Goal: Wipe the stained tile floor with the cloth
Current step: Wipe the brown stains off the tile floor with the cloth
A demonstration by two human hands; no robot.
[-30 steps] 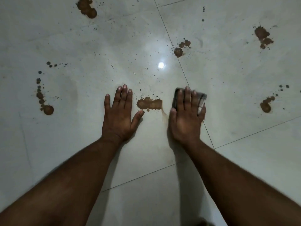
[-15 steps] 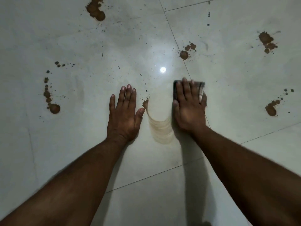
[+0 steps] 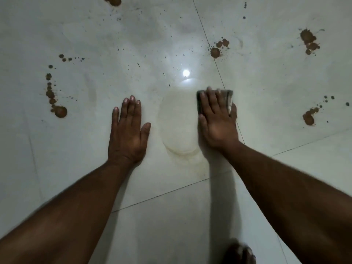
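While pressed flat under the right hand (image 3: pixel 217 121), lies folded on the floor (image 3: pixel 266 187), dark and striped: the cloth (image 3: pixel 227 98), showing only past the fingertips and along the thumb side. Straight fingers on top of it, thumb alongside, no curl round the fabric; pressing rather than grasping. Sits just left of a grout line (image 3: pixel 219 73) running up and away, with the little-finger side of the hand almost on that line.

Left hand (image 3: pixel 128 134) spread palm down on the bare tile, fingers straight and together, thumb out to the side, holding nothing. Well apart from the right hand, with a pale wet patch (image 3: pixel 179 119) between them. Roundish, that patch, edged at its near side by faint brownish arcs.

Just beyond the patch, a bright lamp glare (image 3: pixel 186 73) on the glossy tile.

Scattered around, brown stains: a trail of blobs (image 3: pixel 55 96) far left, ending in a larger drop; a cluster (image 3: pixel 218 48) by the grout line beyond the cloth; another (image 3: pixel 308 41) upper right; one more (image 3: pixel 309 116) right of the cloth, well apart from it; a part-cropped blot (image 3: pixel 113 0) at the top edge. Fine dark specks across the tile beyond the hands.

At the bottom edge, blurred, what looks like a foot (image 3: pixel 240 252).
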